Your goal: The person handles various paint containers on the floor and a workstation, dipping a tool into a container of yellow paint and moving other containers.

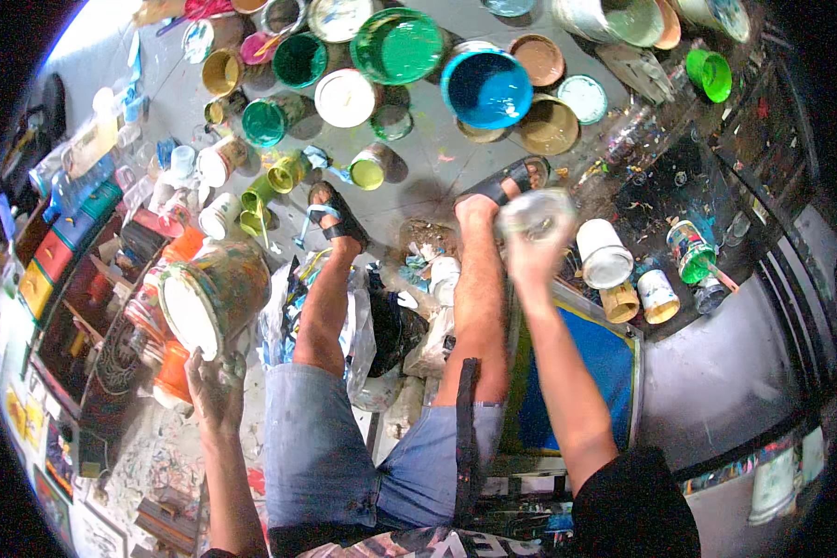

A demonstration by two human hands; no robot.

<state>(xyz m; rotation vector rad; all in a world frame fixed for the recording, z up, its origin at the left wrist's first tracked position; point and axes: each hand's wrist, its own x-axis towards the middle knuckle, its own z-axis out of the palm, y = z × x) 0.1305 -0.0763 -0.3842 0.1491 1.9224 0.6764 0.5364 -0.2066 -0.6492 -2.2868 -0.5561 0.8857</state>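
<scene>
My left hand (216, 386), the nearer one, has fingers clamped on the lower rim of a paint-smeared cylindrical bucket (219, 290), left of frame centre. It lies just above those fingers, long axis running lower left to upper right. Right of centre, well apart, my blurred right hand (537, 265) grips a round, pale, see-through container (535, 212).

On my feed I see grey floor (428, 160) at twelve o'clock, paint-flecked dark surface (644, 184) at two, glare (98, 42) at ten.
</scene>
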